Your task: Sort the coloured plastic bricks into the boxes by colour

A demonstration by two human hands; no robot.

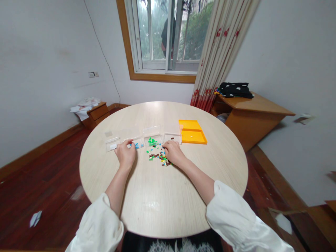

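My left hand (pixel 126 154) is closed in a pinch at the clear box with blue pieces (pixel 138 145), covering part of it. Anything between its fingertips is too small to make out. At the upper right edge of a loose pile of tiny building bricks (pixel 157 155), my right hand (pixel 172 151) has its fingers pressed together and pointing down. What they hold is hidden. The pile mixes brown, green, blue and yellow pieces. Green bricks (pixel 152 141) lie in an open clear box (pixel 160 140) behind it. Another clear box (pixel 180 139) contains a brown brick (pixel 172 138).
An open yellow case (pixel 194 136) lies right of the clear boxes, with a small white piece inside. At the far left, another clear box (pixel 107 147) holds something white. All stand on a round pale table (pixel 154 196). A wooden desk (pixel 252 105) stands beyond at right.
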